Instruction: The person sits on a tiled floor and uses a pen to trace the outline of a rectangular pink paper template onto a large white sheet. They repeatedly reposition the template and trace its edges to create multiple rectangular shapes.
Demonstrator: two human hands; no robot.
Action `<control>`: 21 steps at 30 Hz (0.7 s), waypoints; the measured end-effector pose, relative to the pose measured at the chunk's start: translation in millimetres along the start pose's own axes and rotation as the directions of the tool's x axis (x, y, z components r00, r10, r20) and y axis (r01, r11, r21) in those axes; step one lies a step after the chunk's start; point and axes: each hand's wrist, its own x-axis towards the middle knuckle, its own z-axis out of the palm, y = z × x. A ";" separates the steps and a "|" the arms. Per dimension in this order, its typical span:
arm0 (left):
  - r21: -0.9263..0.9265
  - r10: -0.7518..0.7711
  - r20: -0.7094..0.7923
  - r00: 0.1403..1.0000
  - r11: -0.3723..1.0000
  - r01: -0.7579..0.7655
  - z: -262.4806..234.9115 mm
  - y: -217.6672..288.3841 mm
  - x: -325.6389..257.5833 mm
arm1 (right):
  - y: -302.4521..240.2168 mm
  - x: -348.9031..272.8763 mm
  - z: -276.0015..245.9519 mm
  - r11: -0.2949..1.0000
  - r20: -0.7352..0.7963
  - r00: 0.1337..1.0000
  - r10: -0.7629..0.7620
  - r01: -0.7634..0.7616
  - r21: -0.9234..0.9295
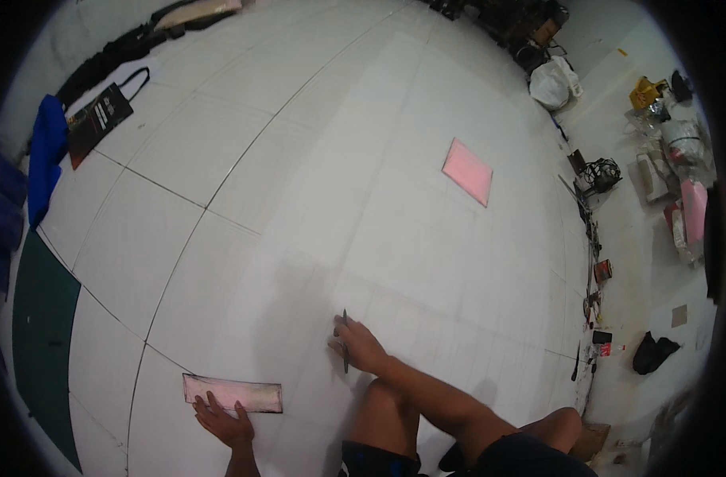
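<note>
Pink and flat, the long board lies on the white sheet on the floor, under the fingertips of the left hand, which presses it with fingers spread. It looks stiff and light; its long edges seem best for grasping. The right hand is closed on one pen. Far ahead of this hand lies one pink square.

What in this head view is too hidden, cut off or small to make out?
- Left hand: wrist cut by the lower edge; the palm hides the near edge of the pink strip.
- Pencil in the right hand: fingers cover its middle, so the grip is unclear.
- Clutter on the right: too small and warped near the fisheye rim.
- Sheet: faint lines unreadable.
</note>
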 end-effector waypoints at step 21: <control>0.183 0.175 0.047 0.983 0.966 -0.181 7.3 -28.1 8.9 | -27.7 12.2 28.0 0.929 0.132 0.924 0.360 -0.342 -0.144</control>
